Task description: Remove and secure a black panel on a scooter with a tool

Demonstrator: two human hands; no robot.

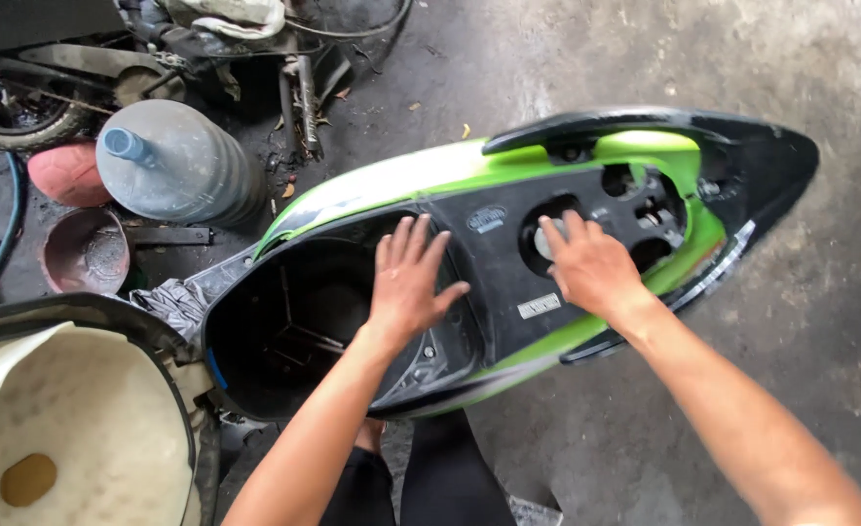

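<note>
A green, white and black scooter rear body (401, 180) fills the middle of the head view, with its seat (80, 419) flipped up at lower left, pale underside showing. My left hand (409, 278) lies flat, fingers spread, on the black rim of the under-seat storage bucket (294, 321). My right hand (591, 268) presses on the black plastic panel (494, 263), its fingers at the round fuel filler opening (547, 234). Neither hand holds anything. The black grab rail (625, 125) runs along the far side of the tail.
A large upturned water jug (172, 166) lies at upper left beside a reddish ball (68, 175) and a rusty bowl (85, 251). Another motorcycle's wheel and frame parts (51, 78) sit at the top left. Stained concrete floor (791, 341) spreads to the right.
</note>
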